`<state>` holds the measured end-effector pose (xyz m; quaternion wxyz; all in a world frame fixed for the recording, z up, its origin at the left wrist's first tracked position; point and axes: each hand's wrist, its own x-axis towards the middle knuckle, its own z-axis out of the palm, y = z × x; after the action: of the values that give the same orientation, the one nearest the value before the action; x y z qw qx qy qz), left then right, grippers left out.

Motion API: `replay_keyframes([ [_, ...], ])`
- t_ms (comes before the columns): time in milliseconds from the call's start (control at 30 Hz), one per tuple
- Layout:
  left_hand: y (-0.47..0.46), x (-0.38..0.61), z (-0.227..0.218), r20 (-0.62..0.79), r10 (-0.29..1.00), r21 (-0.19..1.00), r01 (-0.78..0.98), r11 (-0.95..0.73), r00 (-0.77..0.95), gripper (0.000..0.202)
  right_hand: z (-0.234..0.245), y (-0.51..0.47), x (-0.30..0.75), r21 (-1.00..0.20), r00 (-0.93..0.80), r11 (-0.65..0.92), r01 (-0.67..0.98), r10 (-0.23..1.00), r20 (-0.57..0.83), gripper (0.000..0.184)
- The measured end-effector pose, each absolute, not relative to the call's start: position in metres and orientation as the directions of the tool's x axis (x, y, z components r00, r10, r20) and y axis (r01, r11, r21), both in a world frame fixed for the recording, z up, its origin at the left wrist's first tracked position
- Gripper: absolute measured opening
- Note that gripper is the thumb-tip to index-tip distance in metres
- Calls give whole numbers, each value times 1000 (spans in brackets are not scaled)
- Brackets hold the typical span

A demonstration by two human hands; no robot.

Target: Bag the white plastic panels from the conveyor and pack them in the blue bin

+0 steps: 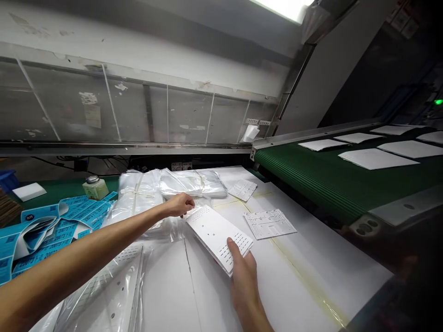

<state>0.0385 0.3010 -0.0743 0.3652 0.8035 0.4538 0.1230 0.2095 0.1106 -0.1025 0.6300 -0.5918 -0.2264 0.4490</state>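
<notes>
From where I stand: ribbed green conveyor belt [297, 163] runs right of the grip. Left of the grip, blue printed labels [88, 210] lie in a crumpled heap; metal-topped jar [96, 189] sits just beyond them. Farther left, blue bin [7, 180]. Lit lamp [285, 7] hangs high above the grip.
</notes>
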Motion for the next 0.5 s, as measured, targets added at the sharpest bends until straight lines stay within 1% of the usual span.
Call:
replay_keyframes([
  [100,301,41,-75,-116,823,685,645,-339,556,22,-101,108,201,-958,463,-83,-275,862,-208,61],
  [200,301,43,-76,-96,830,668,654,-355,549,24,-92,109,196,-969,403,-105,-222,895,-189,62],
  [300,301,46,-78,-75,837,645,667,-374,542,26,-85,112,193,-975,406,-106,-195,896,-178,59],
  [400,301,48,-80,-43,840,610,681,-406,540,27,-86,119,191,-967,448,-66,-247,877,-174,57],
  [500,299,48,-82,-2,835,567,688,-453,551,25,-94,126,188,-955,439,-47,-292,881,-178,57],
])
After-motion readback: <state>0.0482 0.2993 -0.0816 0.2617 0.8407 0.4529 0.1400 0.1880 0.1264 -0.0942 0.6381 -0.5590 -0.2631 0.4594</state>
